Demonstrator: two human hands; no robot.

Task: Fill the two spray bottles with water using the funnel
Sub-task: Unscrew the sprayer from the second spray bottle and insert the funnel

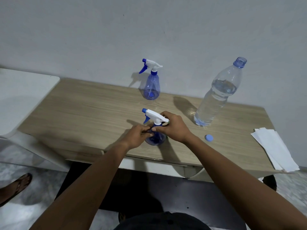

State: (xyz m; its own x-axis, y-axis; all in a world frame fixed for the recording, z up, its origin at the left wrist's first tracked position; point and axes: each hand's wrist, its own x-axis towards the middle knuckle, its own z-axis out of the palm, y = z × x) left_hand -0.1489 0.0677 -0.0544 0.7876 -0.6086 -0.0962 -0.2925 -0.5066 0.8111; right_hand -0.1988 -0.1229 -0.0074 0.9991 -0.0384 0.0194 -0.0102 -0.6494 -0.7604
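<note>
The near spray bottle (155, 136) is held at frame centre on the table (83, 105), its body gripped by the left hand (138, 136) and its head by the right hand (173, 128). A blue cap (209, 137) lies to the right; paper sheets (274, 150) overhang the right edge. The water bottle (217, 95) and far spray bottle (152, 83) are stood behind, well apart.

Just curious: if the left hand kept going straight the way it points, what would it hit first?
The left hand grips the near spray bottle, so that comes first; past it, probably the right hand.
</note>
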